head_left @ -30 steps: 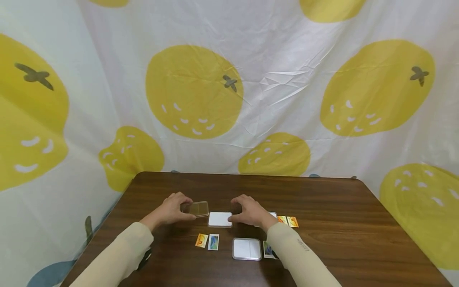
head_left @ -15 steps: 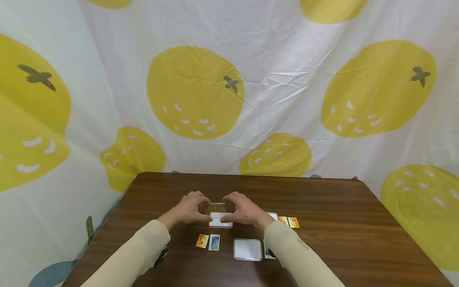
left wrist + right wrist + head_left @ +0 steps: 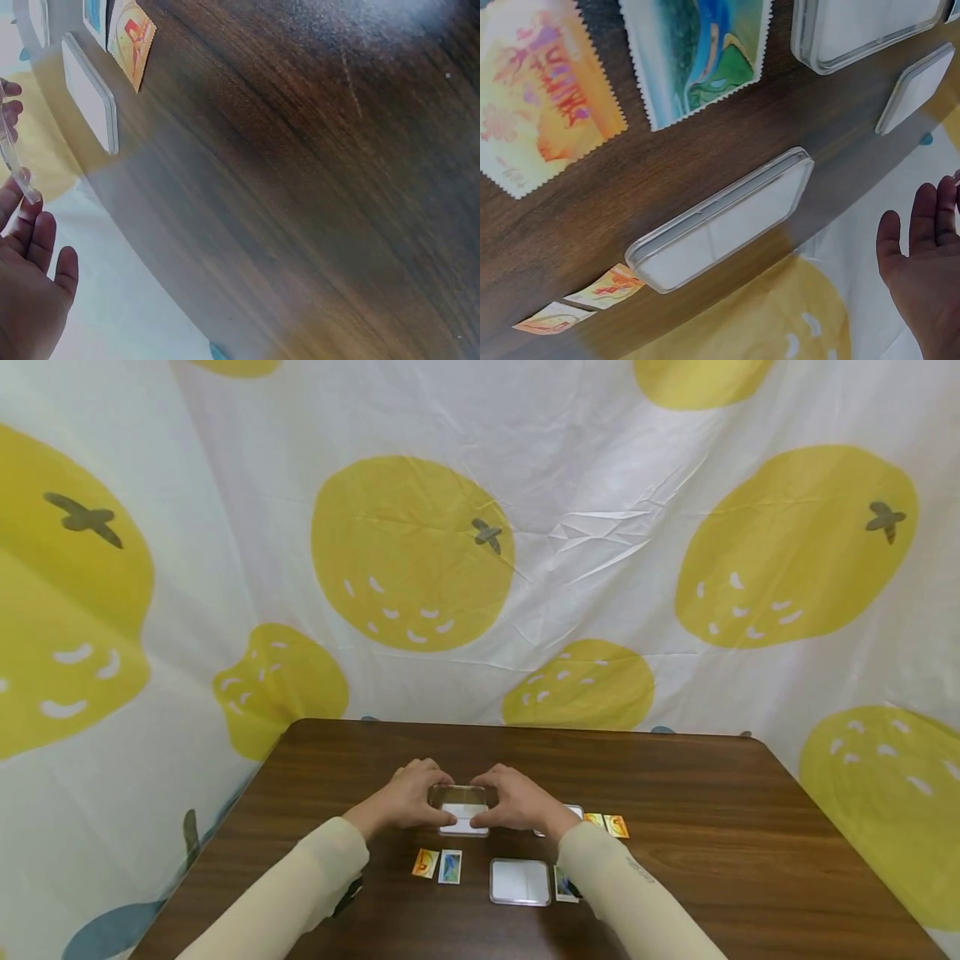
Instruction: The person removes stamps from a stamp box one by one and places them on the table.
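Note:
A clear plastic lid point(image 3: 459, 794) is held up between both hands, over a white-lined case point(image 3: 463, 829) on the table. My left hand point(image 3: 408, 799) pinches the lid's left edge between thumb and fingers. At the opposite edge, my right hand point(image 3: 519, 802) grips it the same way. In the left wrist view the lid point(image 3: 10, 157) appears edge-on, apart from the case point(image 3: 90, 94) below. Nearer to me lie an orange stamp point(image 3: 425, 863) and a blue stamp point(image 3: 451, 867), side by side. The right wrist view cuts off most of that hand's fingers.
A clear case with white lining point(image 3: 520, 882) sits at the front, with a blue-green stamp point(image 3: 566, 887) beside it, partly under the right sleeve. Behind the right wrist is another case point(image 3: 720, 232), with two orange stamps point(image 3: 606, 825) next to it. A lemon-print cloth point(image 3: 412, 552) hangs behind the table.
My left hand has carried the lid rightward until it overlaps the white-lined case in view. My right hand, empty a second ago, has taken hold of the lid's right edge.

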The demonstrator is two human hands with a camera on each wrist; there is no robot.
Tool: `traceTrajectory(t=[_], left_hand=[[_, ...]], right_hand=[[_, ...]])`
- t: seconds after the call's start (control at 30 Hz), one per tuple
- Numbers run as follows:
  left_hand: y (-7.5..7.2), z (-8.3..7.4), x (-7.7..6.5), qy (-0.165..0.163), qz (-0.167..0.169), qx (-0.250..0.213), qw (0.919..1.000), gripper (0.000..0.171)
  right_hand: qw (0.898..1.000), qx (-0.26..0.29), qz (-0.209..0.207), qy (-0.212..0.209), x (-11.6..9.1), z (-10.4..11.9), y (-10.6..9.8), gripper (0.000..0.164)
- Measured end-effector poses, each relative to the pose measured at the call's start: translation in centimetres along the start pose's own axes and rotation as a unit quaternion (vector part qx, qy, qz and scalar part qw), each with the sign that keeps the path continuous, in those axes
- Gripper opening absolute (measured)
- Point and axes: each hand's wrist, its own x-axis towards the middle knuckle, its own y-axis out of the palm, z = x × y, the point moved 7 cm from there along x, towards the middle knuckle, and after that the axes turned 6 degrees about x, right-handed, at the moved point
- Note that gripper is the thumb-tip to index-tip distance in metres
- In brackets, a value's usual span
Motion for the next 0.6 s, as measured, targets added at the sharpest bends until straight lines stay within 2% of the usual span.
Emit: traceTrajectory(t=[0.17,0.4,0.6], left_hand=[[0.3,0.0,0.2,0.006,0.013,0.007,0.9999,0.055],[1.3,0.4,0.4,-0.011,0.038,0.005,0.9992,0.054],[2.1,0.6,0.5,-0.015,0.045,0.006,0.9989,0.054]], right_hand=[[1.000,-0.011,-0.005,-0.002,0.0,-0.4,0.0,0.058],[1.000,-0.001,-0.002,0.003,0.0,-0.8,0.5,0.057],[1.000,-0.013,-0.001,0.011,0.0,-1.4,1.2,0.059]])
